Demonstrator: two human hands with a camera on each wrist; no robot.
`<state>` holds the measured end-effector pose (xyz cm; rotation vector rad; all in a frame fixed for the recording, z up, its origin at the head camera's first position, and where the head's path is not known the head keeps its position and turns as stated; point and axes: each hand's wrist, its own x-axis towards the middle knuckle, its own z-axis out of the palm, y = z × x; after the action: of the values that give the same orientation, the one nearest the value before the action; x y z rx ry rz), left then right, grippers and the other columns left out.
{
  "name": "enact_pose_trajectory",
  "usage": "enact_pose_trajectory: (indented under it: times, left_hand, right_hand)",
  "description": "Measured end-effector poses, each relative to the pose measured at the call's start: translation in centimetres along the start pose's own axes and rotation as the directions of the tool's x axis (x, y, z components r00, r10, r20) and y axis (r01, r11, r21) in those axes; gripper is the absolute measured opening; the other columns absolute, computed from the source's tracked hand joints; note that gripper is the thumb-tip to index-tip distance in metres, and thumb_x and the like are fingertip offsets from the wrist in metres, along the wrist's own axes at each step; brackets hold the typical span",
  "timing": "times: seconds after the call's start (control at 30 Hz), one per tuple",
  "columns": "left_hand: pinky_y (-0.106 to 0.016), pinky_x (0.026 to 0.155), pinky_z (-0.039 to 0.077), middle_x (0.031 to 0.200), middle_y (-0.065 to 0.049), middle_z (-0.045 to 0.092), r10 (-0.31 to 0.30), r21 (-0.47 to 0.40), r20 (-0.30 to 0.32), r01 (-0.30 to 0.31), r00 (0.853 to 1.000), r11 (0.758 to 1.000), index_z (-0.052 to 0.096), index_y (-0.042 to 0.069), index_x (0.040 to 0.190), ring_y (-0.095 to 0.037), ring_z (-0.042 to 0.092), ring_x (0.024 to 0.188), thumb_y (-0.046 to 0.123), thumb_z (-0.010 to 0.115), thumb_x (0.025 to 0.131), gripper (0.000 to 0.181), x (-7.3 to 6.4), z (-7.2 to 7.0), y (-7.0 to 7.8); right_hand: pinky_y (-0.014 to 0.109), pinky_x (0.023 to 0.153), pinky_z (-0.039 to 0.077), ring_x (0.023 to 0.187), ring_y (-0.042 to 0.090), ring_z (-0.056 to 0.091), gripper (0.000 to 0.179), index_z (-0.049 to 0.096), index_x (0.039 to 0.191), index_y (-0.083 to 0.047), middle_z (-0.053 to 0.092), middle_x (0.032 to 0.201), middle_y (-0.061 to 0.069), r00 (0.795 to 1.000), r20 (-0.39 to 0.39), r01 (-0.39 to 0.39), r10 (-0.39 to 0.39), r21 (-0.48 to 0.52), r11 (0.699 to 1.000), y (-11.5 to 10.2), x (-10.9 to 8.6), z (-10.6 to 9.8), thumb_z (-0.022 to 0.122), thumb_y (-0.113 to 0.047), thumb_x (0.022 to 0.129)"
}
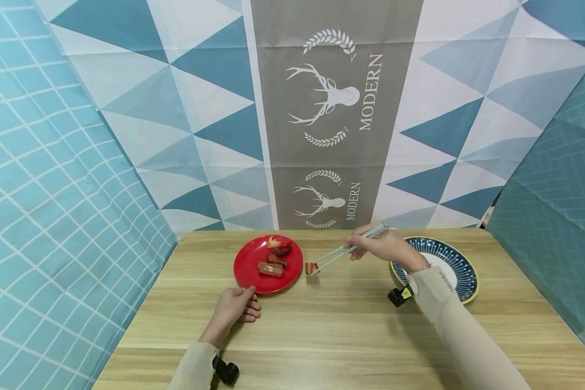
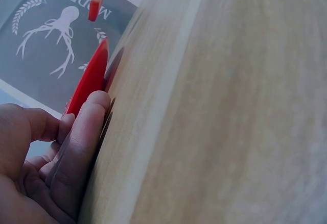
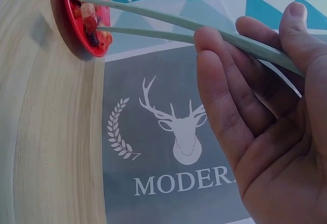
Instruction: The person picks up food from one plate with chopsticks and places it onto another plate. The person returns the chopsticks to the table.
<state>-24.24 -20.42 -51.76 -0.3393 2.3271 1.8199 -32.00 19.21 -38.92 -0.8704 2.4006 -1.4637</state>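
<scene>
With its thumb and fingers my left hand (image 1: 234,309) pinches the near rim of a red plate (image 1: 245,269); the left wrist view shows the thumb (image 2: 65,127) at the plate's edge. On that plate lie a brown rectangular food piece (image 1: 270,269) and several smaller brown, dark and orange pieces. My right hand (image 1: 385,246) holds pale green chopsticks (image 1: 346,251). Between the chopstick tips is a small reddish-brown food piece (image 1: 311,267), held in the air just right of the red plate. In the right wrist view the same food piece (image 3: 89,17) overlaps the plate behind it.
Below my right wrist stands a blue-and-white patterned plate (image 1: 465,276) with a yellow rim, partly hidden by the forearm. Everything rests on a wooden table (image 1: 322,336). Patterned cloth walls (image 1: 331,162) border its back and sides.
</scene>
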Motion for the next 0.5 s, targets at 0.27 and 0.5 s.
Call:
enact_pose_trajectory:
  times: [0.27, 0.5]
  left_hand:
    - [-0.032, 0.055, 0.064, 0.073, -0.010, 0.071, -0.001, -0.012, -0.027, 0.001, 1.000, 1.000, 0.066, -0.005, 0.092, -0.017, 0.071, 0.059, 0.026, 0.057, 0.106, 0.036, 0.2, 0.2, -0.3]
    - [-0.032, 0.055, 0.064, 0.074, -0.011, 0.072, 0.000, -0.006, -0.032, 0.000, 1.000, 1.000, 0.066, -0.005, 0.092, -0.017, 0.071, 0.060, 0.027, 0.056, 0.106, 0.036, 0.1, 0.1, -0.2]
  right_hand:
    - [0.046, 0.075, 0.066, 0.080, 0.030, 0.078, 0.026, 0.074, 0.104, 0.006, 0.078, 0.095, 0.017, 1.000, 0.014, 0.026, -0.027, 0.027, 0.999, -0.1, 0.6, 0.6, 0.057, -0.014, 0.106]
    - [0.048, 0.075, 0.066, 0.080, 0.032, 0.078, 0.027, 0.074, 0.104, 0.005, 0.079, 0.092, 0.015, 0.999, 0.013, 0.051, -0.051, 0.032, 0.998, -0.1, 1.1, 1.3, 0.057, -0.016, 0.106]
